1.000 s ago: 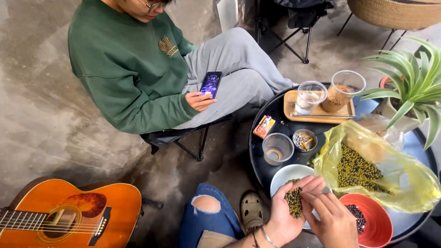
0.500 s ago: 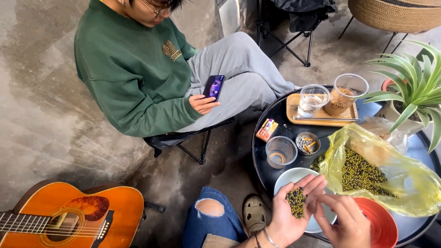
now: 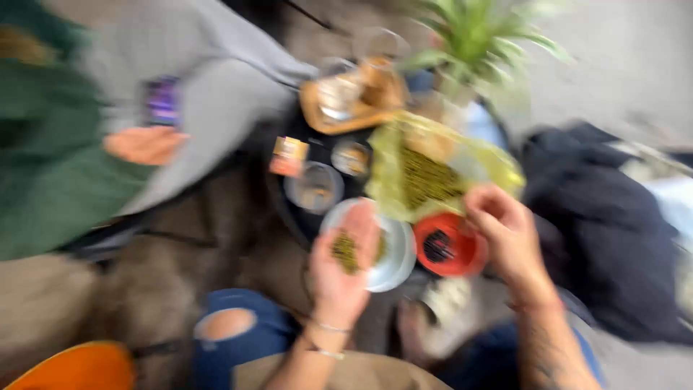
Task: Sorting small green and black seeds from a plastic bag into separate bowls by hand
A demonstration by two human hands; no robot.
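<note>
Green-brown small pods or seeds [image 3: 345, 249] lie heaped in the cupped palm of the left hand [image 3: 346, 271], palm up and fingers loosely open, held over the pale round bowl [image 3: 401, 256] at the near edge of the dark round table [image 3: 289, 209]. Frame is heavily motion-blurred, so what the bits are exactly is unclear. Right hand [image 3: 505, 231] is apart from the left, raised just beside the red round bowl [image 3: 447, 245] with something dark inside; fingers curl inward as if pinching, but whether they hold anything cannot be told.

Behind both bowls sits the yellow-green clear plastic bag [image 3: 433, 173] with a large mass of the same greenish stuff. Judging by that, sorting looks well short of done: the bag is mostly full, the red bowl holds only a small dark patch, and the handful is unprocessed in the palm.

Also on the table: a clear glass cup [image 3: 314, 189], a small round dish [image 3: 351, 157], a small orange packet [image 3: 289, 155], a wooden tray with glasses [image 3: 354, 97], and a green potted plant [image 3: 476, 36]. Another person in a green sweatshirt [image 3: 50, 152] and grey trousers sits left, holding a phone [image 3: 162, 101]. Orange guitar body [image 3: 79, 368] at bottom left.
</note>
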